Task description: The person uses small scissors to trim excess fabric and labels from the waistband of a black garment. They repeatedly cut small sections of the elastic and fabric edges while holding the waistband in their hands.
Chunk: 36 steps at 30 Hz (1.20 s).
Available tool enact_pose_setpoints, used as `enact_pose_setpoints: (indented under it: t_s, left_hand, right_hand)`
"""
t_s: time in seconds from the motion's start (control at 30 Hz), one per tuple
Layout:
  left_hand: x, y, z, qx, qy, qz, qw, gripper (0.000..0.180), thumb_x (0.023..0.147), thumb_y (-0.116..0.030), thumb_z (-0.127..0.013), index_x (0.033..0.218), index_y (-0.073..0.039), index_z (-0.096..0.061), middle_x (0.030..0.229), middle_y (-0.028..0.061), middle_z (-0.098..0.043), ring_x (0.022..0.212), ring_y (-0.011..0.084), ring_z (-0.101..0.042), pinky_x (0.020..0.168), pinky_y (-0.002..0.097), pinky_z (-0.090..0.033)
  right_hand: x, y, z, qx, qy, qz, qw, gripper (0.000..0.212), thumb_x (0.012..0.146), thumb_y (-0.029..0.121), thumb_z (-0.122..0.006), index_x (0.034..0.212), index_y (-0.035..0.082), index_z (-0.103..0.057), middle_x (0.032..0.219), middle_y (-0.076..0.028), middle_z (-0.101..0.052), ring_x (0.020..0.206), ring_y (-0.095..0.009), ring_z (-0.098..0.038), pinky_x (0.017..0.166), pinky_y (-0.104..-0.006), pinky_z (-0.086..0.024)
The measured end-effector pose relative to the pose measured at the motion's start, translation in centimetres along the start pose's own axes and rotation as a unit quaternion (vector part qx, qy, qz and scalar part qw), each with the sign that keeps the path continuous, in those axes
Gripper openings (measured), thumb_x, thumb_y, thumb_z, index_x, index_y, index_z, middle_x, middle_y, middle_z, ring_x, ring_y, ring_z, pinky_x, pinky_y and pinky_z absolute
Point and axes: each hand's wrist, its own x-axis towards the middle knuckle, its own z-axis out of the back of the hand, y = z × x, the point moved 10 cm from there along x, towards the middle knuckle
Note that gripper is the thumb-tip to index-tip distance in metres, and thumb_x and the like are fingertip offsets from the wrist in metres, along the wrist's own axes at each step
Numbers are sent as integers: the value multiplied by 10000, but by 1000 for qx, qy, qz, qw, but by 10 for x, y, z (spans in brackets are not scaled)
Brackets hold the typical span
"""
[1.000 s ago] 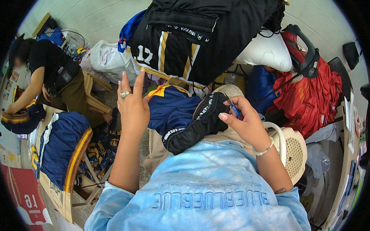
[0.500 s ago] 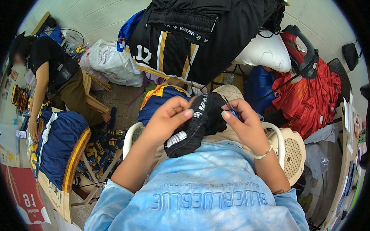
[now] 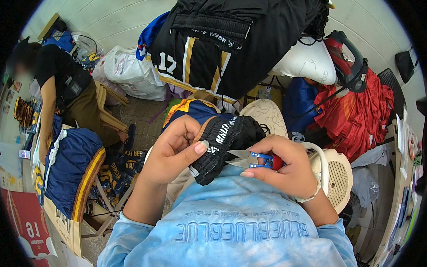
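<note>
My left hand pinches the gathered elastic waistband of a black garment, which has white lettering along it and hangs bunched above my lap. My right hand is closed around a small pair of thread snips, blue with a red end. Their metal blades stand apart and point left at the waistband's edge. Whether the blade tips touch the fabric, I cannot tell. A loose black cord loops out at the far side of the garment.
Ahead, black shorts with gold stripes are piled high. An iron rests by red cloth at right. Navy garments drape over a bench at left, where another person bends over. A white plastic bag stands behind.
My right hand has come down and turned, bringing the snips' blades toward the waistband. The left hand has shifted slightly left and down, spreading the waistband more toward me.
</note>
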Motion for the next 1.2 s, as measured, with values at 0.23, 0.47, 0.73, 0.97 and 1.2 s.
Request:
enact_pose_setpoints:
  t_s: [0.23, 0.47, 0.73, 0.97, 1.2]
  left_hand:
    - [0, -1, -2, -11, -1, 4, 1000, 110, 942, -69, -599, 986, -33, -505, 895, 38, -606, 772, 52, -549, 696, 215, -456]
    - [0, 2, -2, -20, 2, 8, 1000, 106, 937, -81, -604, 973, -42, -512, 886, 29, -604, 770, 51, -541, 696, 213, -445]
    - [2, 12, 3, -42, 0, 22, 999, 117, 925, -93, -616, 965, -53, -514, 891, 22, -604, 792, 53, -545, 718, 216, -450]
    - [5, 15, 5, -61, 1, 23, 998, 118, 919, -83, -616, 959, -62, -507, 919, 31, -612, 841, 65, -568, 767, 230, -467]
    - [4, 10, 3, -84, -11, 3, 996, 103, 938, -110, -594, 961, -70, -502, 924, 31, -611, 841, 72, -566, 772, 238, -461]
  right_hand:
    - [2, -4, -2, 6, -17, -7, 1000, 335, 749, 188, -837, 987, 35, -657, 821, -50, -630, 673, -127, -574, 605, -251, -444]
    - [3, -4, -3, 17, -30, 10, 999, 334, 757, 189, -830, 995, 38, -652, 824, -48, -624, 682, -129, -576, 615, -253, -449]
    - [4, -18, 6, 276, -110, -26, 955, 313, 944, 210, -635, 1198, 58, -533, 903, -34, -576, 723, -134, -546, 632, -262, -441]
    - [-8, -49, 55, 470, -348, -2, 811, 313, 1014, 202, -510, 1284, 60, -439, 833, -3, -486, 695, -105, -462, 628, -260, -396]
    - [0, -37, -1, 265, -102, -137, 949, 207, 999, 169, -534, 1131, 11, -509, 773, -8, -511, 638, -78, -478, 577, -222, -404]
